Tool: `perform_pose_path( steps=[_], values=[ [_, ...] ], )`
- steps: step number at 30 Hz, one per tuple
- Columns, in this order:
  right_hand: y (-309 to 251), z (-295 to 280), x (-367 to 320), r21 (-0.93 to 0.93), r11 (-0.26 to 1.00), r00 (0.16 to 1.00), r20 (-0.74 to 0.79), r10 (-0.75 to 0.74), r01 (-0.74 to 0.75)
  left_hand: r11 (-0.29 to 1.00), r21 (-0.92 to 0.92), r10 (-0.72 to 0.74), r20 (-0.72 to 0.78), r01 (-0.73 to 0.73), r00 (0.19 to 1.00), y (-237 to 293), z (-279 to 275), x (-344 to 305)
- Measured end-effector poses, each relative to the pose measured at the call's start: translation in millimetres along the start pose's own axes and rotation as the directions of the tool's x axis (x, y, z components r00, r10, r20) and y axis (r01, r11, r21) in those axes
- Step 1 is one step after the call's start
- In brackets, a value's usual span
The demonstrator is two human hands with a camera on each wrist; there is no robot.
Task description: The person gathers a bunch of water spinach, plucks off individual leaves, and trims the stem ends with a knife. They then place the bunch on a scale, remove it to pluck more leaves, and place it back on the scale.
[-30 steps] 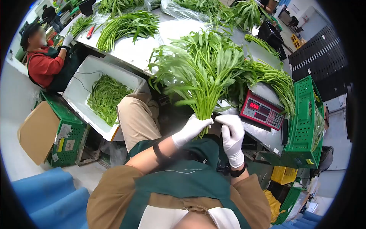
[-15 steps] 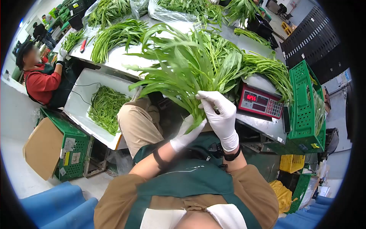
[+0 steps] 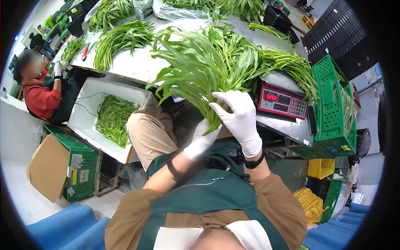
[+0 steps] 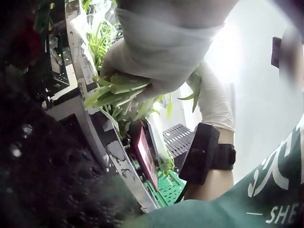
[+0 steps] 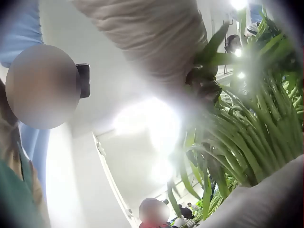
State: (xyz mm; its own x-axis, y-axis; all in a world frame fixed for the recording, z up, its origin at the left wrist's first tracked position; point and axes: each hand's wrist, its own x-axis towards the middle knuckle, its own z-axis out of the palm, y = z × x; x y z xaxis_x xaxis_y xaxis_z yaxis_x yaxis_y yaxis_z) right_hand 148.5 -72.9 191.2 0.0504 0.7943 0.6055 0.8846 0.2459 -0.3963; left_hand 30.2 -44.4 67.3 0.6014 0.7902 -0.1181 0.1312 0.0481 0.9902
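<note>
A leafy bunch of water spinach (image 3: 196,62) fans up and away from the person's body, over the near table edge. My white-gloved left hand (image 3: 203,139) grips its lower stems. Cut stem ends (image 4: 118,90) stick out of that fist in the left wrist view. Higher on the bunch, my gloved right hand (image 3: 238,118) pinches at stems with thumb and forefinger, its other fingers curled. Long stems and leaves (image 5: 256,137) fill the right side of the right wrist view. Right of the hands stands a red digital scale (image 3: 283,100), with more water spinach (image 3: 287,71) lying on it.
Left of the knee, a white foam box (image 3: 85,98) holds loose greens (image 3: 116,121). A green crate (image 3: 329,104) stands at the table's right end. More bunches (image 3: 123,41) and a red-handled knife (image 3: 84,53) lie on the metal table. Another person (image 3: 39,93) works at far left.
My right hand has come from beside the stem ends up onto the bunch. The bunch, held in the left hand throughout, has tipped leftward. The scale's reading has changed slightly.
</note>
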Motion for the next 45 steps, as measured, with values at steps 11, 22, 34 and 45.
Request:
perform_pose_path(
  steps=[11,22,34,45],
  values=[
    [6.8,9.2,-7.7,0.006,0.999,0.990,-0.134,-0.042,0.043,0.990,-0.084,0.115,0.012,-0.113,0.993,-18.8,-4.1,-2.0],
    [19.2,-6.7,3.9,-0.175,0.940,0.952,0.139,-0.272,0.294,0.997,-0.028,0.065,-0.040,-0.066,0.997,-26.1,-3.8,-2.6],
    [7.0,-17.9,30.7,0.372,0.928,0.989,-0.140,0.051,0.005,0.943,-0.315,0.109,-0.009,-0.107,0.994,-22.1,-0.5,-2.7],
    [15.5,-14.9,30.2,0.406,0.911,0.997,0.045,0.058,-0.072,0.956,-0.284,-0.039,0.116,0.070,0.992,1.9,-11.7,-11.1]
  ],
)
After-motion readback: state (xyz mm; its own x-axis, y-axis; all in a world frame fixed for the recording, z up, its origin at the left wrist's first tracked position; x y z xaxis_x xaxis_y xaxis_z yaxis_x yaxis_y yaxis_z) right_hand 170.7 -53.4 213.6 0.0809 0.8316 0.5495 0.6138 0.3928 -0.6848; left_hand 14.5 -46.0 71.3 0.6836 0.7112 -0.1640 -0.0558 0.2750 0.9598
